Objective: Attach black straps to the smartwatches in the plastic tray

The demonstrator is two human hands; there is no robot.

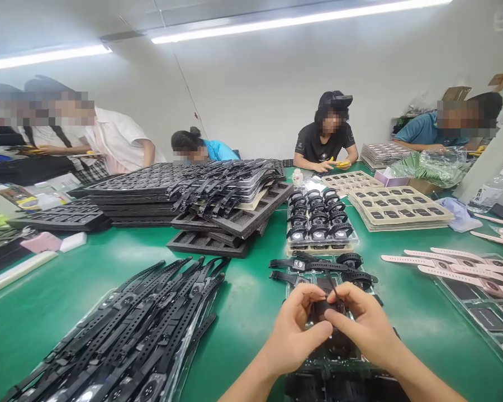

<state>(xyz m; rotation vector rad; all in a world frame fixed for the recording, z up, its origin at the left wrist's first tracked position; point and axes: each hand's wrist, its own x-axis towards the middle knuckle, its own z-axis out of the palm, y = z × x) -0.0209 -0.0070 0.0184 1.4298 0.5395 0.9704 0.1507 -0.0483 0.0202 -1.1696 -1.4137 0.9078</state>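
As the left hand pinched a black watch, the right hand shared that pinching grip; a clear tray lay beneath.

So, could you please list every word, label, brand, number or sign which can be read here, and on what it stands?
"开水": label of the plastic water bottle, right; the character before it is unclear.
Co-worker's black T-shirt: prints on chest and sleeve, too small to read.
Dark rectangular pieces, right: pale markings, too blurred to read.
Nothing else is legible.
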